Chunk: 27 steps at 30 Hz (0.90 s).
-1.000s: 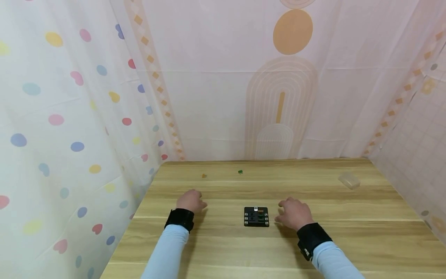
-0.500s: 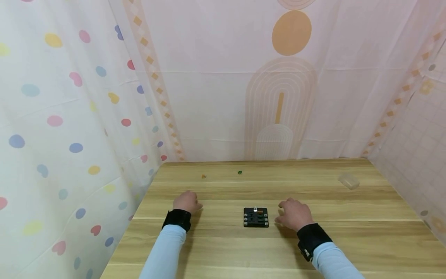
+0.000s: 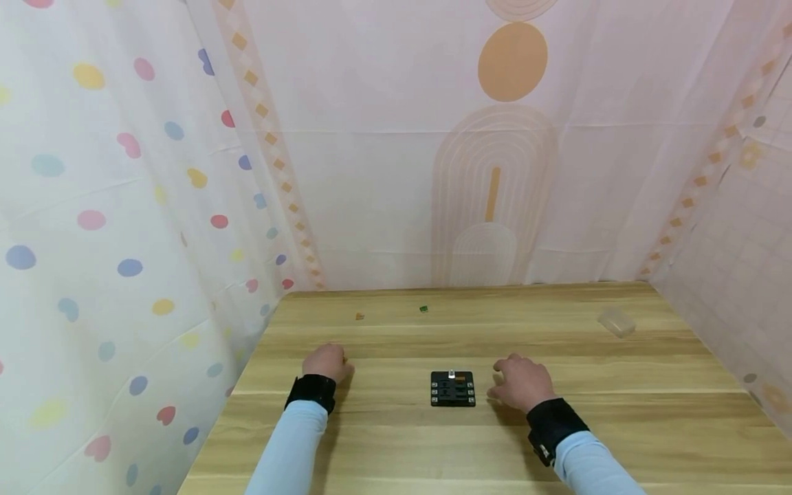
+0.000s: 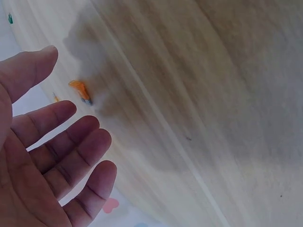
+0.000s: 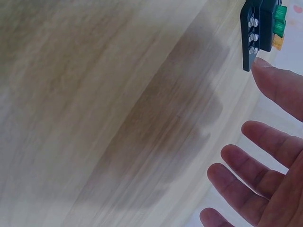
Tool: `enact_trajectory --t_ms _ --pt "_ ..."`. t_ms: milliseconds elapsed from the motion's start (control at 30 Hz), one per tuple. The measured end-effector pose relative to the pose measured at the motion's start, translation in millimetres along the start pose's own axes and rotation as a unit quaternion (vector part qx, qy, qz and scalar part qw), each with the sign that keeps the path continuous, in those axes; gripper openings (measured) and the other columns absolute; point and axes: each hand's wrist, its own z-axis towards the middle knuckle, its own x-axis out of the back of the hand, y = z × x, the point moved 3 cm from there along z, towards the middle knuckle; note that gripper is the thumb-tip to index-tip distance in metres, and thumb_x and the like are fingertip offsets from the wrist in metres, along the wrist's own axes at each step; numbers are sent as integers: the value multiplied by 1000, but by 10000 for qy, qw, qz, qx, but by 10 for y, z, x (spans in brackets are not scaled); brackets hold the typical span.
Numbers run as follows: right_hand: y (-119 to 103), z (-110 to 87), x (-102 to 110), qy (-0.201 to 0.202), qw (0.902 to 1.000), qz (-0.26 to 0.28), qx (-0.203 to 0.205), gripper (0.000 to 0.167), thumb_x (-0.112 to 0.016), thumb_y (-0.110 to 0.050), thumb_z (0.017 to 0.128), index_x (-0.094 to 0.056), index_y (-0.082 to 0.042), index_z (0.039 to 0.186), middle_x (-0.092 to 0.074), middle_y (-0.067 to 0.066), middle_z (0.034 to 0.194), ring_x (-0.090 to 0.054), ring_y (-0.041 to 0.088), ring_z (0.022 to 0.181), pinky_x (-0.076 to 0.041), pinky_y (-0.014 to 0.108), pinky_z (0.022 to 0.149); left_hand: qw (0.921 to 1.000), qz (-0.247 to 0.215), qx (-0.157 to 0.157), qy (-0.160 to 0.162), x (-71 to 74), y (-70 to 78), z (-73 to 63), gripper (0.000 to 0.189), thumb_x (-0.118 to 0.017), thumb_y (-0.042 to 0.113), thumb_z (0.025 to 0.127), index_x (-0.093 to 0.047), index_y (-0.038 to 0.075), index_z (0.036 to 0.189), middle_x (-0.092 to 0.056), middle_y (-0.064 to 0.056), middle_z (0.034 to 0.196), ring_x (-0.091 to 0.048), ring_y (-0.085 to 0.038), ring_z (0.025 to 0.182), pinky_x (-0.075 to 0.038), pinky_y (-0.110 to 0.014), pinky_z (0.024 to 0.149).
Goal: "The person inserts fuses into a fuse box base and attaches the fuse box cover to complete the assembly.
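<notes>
A black fuse block (image 3: 453, 389) lies on the table between the two hands. Green fuses (image 5: 280, 21) and an orange one (image 5: 278, 42) stand in it. My left hand (image 3: 328, 363) is left of the block, holding nothing, its fingers loosely bent and spread apart in the left wrist view. Beyond those fingertips lies a loose orange blade fuse (image 4: 79, 90) with metal prongs. To the right of the block, my right hand (image 3: 522, 381) hovers with relaxed fingers; its thumb tip overlaps the block's corner in the right wrist view.
Toward the table's back edge are a small orange piece (image 3: 359, 316) and a green fuse (image 3: 423, 309). A clear plastic cover (image 3: 617, 322) rests at the back right of the wooden table (image 3: 396, 454). Patterned curtains (image 3: 371, 172) hang behind and at the sides.
My left hand has drawn slightly left and toward me, away from the fuse block. The right hand stays nearly still. The head view has shifted a little.
</notes>
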Motion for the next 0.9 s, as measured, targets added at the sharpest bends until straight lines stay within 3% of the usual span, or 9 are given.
enact_trajectory --t_ms 467,900 --pt "25 -12 5 -44 10000 66 -32 47 -87 -31 74 -73 -4 110 -67 16 109 -64 35 97 -51 54 80 9997 204 -114 119 -22 36 -6 13 -75 16 84 -71 6 79 -67 -7 78 -64 -24 71 -54 -41 63" --pt "23 -7 21 -20 10000 37 14 44 -86 -31 75 -73 -5 109 -67 15 105 -64 33 92 -51 53 77 9967 503 -371 516 -60 74 32 16 -69 -2 84 -68 8 72 -65 -6 74 -62 -22 69 -52 -39 60"
